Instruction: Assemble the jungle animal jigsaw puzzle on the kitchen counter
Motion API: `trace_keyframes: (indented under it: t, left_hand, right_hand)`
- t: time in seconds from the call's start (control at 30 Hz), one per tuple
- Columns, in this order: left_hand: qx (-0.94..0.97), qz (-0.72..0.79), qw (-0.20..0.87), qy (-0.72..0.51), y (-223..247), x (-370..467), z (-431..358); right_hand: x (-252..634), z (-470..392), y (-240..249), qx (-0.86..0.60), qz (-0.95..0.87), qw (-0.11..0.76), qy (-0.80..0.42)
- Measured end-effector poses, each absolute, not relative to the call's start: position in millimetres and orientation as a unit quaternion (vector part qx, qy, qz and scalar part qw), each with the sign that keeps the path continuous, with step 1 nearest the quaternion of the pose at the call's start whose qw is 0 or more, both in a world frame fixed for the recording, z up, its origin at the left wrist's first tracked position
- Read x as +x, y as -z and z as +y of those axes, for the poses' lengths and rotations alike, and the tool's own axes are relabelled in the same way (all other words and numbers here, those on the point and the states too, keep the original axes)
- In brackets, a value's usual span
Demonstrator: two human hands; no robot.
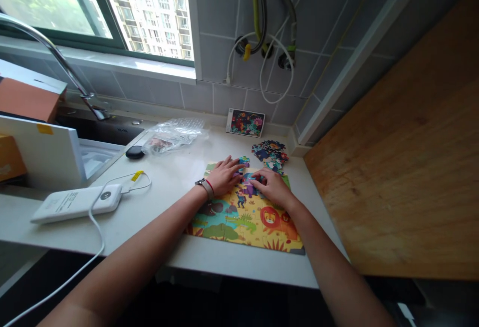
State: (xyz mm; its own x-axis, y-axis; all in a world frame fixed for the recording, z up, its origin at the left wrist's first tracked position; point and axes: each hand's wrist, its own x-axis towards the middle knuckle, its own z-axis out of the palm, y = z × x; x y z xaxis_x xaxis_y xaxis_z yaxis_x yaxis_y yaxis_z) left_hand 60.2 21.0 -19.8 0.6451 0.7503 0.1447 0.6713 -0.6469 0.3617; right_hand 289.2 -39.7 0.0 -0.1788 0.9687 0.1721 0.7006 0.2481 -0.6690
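Where two bare hands met above one puzzle board (pixel 224 232), the left hand (pixel 223 173) lay over its upper part and the right hand (pixel 275 186) reached in from the other side. On the left hand the fingers were stretched out and slightly parted, resting beside a few blue and purple pieces (pixel 244 160); none showed clearly in its hold. On the right hand the thumb and fingers were bent with a small gap between them, and one could not tell whether they pinched anything.

The board lay flat near the front edge of the one white desk (pixel 160 179), its yellow scene showing two lion faces, one hippo and one green crocodile. Just beyond the right hand sat one heap of loose pieces (pixel 269 153), too overlapped to count, and behind that one picture card (pixel 245 123) leaned against the wall.

To the left were one crumpled clear bag (pixel 175 135), one small black case (pixel 135 152) touching or just beside it, and one white power bank (pixel 78 203) with one white cable (pixel 100 239). The left wrist wore two things: one watch (pixel 204 186) and one thin red band (pixel 210 185). One faucet (pixel 56 51) arched above the sink.
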Motion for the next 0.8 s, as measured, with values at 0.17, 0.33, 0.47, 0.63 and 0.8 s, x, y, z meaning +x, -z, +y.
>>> trace_keyframes:
  t: [0.17,0.33,0.47,0.63,0.8]
  left_hand:
    - [0.9,0.365,0.171,-0.163,16.6,60.8,20.9]
    - [0.896,0.343,0.201,-0.199,18.0,61.5,20.7]
    - [0.895,0.339,0.201,-0.21,18.2,62.1,19.9]
    - [0.897,0.325,0.196,-0.228,15.8,62.4,19.6]
    - [0.895,0.319,0.198,-0.242,16.1,62.7,19.4]
  right_hand:
    - [286.2,-41.4,-4.2,-0.577,-0.728,0.296,-0.223]
    - [282.5,-40.9,-0.4,-0.584,-0.705,0.339,-0.216]
    - [290.6,-36.3,3.0,-0.586,-0.689,0.376,-0.201]
    - [322.4,-27.4,6.4,-0.678,-0.632,0.372,-0.045]
    - [337.1,-24.0,16.8,-0.735,-0.607,0.301,-0.024]
